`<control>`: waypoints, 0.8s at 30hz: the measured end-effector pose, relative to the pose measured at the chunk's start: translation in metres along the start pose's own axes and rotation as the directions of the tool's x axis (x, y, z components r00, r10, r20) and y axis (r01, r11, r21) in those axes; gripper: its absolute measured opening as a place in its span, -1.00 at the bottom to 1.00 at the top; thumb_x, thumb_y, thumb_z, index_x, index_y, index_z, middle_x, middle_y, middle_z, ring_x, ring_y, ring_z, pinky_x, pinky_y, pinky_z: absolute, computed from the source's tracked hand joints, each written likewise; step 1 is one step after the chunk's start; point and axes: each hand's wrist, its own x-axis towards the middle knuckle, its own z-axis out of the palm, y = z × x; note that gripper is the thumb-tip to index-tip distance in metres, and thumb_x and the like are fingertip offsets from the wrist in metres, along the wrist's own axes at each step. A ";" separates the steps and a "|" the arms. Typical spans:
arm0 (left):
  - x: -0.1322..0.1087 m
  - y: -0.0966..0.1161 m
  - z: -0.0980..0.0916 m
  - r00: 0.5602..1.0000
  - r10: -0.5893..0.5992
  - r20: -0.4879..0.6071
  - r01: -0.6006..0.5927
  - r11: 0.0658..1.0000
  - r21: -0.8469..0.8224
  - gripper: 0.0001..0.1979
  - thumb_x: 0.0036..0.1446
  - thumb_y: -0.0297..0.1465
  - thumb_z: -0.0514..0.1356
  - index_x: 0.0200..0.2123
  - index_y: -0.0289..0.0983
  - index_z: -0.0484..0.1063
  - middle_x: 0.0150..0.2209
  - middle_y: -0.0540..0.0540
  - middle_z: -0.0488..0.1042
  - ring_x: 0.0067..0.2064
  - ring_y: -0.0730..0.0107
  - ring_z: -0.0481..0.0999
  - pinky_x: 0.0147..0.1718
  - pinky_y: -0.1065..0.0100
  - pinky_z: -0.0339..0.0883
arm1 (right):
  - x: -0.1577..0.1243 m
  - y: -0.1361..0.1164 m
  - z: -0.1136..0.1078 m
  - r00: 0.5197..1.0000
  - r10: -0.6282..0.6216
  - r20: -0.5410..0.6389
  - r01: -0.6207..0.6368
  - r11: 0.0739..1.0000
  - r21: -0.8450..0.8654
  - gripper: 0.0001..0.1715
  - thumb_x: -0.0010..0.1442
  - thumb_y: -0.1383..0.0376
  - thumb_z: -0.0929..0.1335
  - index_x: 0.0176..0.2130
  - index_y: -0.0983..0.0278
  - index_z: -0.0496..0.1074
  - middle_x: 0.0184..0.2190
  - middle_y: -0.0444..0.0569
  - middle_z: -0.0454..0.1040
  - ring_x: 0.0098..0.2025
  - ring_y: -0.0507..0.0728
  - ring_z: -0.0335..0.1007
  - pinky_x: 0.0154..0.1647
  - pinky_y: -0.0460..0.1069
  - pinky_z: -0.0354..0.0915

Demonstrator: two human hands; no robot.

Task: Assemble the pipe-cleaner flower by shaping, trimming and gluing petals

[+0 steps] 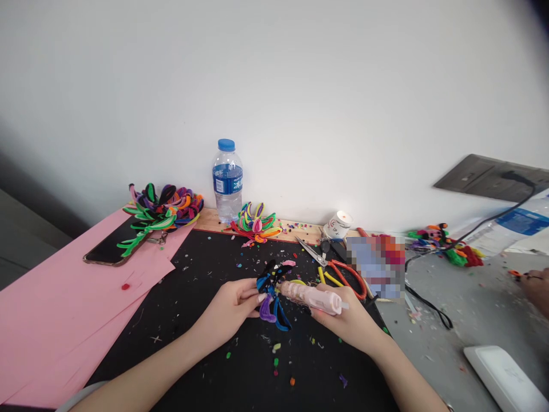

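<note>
My left hand (240, 303) pinches a pipe-cleaner flower (274, 303) with blue, purple, black and pink loops, above the black mat (193, 366). In my right hand (347, 320) is a pale pink hot glue gun (315, 296), with a short end of glue stick showing at its back. Its nozzle points left and meets the middle of the flower; whether it touches cannot be made out. Just beyond my right hand lie orange-handled scissors (347, 274), their blades towards the wall.
Pipe-cleaner loops (167, 209) lie on a phone (114, 246) and pink paper (64, 303) at left. Along the wall stand a water bottle (227, 183), more loops (256, 222) and a paper cup (338, 225). At right are a white device (506, 375), a black cable (433, 306) and another person's hand (536, 289).
</note>
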 end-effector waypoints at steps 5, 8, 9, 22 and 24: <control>-0.001 -0.001 -0.001 1.000 -0.004 0.011 0.003 1.000 0.009 -0.67 0.07 -0.33 0.11 -0.08 -0.30 0.36 -0.24 -0.08 0.53 -0.21 0.28 0.49 -0.20 0.27 0.34 | 0.000 -0.001 0.000 1.000 -0.004 -0.002 0.004 1.000 0.004 -0.76 0.07 0.32 0.25 -0.53 0.26 0.06 -0.61 -0.24 0.03 -0.58 -0.07 -0.08 -0.59 -0.13 -0.06; 0.000 -0.001 -0.001 1.000 -0.007 0.015 0.007 1.000 0.007 -0.67 0.06 -0.34 0.12 -0.08 -0.30 0.36 -0.23 -0.09 0.53 -0.22 0.29 0.49 -0.21 0.29 0.34 | 0.000 -0.002 0.000 1.000 -0.002 -0.005 0.002 1.000 -0.006 -0.76 0.06 0.32 0.25 -0.53 0.26 0.06 -0.63 -0.25 0.03 -0.59 -0.08 -0.07 -0.60 -0.13 -0.06; 0.000 -0.001 -0.001 1.000 -0.005 0.018 0.005 1.000 0.004 -0.67 0.06 -0.34 0.12 -0.08 -0.30 0.36 -0.23 -0.09 0.53 -0.22 0.29 0.49 -0.22 0.30 0.34 | 0.000 -0.003 0.000 1.000 0.000 -0.005 0.000 1.000 -0.010 -0.77 0.06 0.32 0.25 -0.53 0.26 0.07 -0.63 -0.25 0.03 -0.60 -0.08 -0.07 -0.60 -0.13 -0.06; -0.001 -0.001 0.001 0.999 -0.005 0.036 0.004 1.000 0.019 -0.67 0.06 -0.35 0.12 -0.07 -0.26 0.37 -0.24 -0.05 0.53 -0.26 0.35 0.49 -0.25 0.36 0.35 | 0.001 -0.008 0.000 1.000 -0.016 0.015 0.016 0.999 -0.029 -0.75 0.07 0.32 0.24 -0.54 0.25 0.03 -0.62 -0.25 0.04 -0.60 -0.08 -0.03 -0.60 -0.14 -0.05; -0.001 -0.001 0.001 0.999 -0.005 0.037 0.004 1.000 0.016 -0.67 0.06 -0.35 0.12 -0.08 -0.26 0.38 -0.24 -0.05 0.53 -0.26 0.35 0.49 -0.25 0.36 0.35 | 0.000 -0.007 0.000 1.000 -0.023 0.014 0.024 0.999 -0.030 -0.75 0.07 0.32 0.24 -0.54 0.26 0.03 -0.62 -0.24 0.05 -0.60 -0.08 -0.03 -0.60 -0.14 -0.05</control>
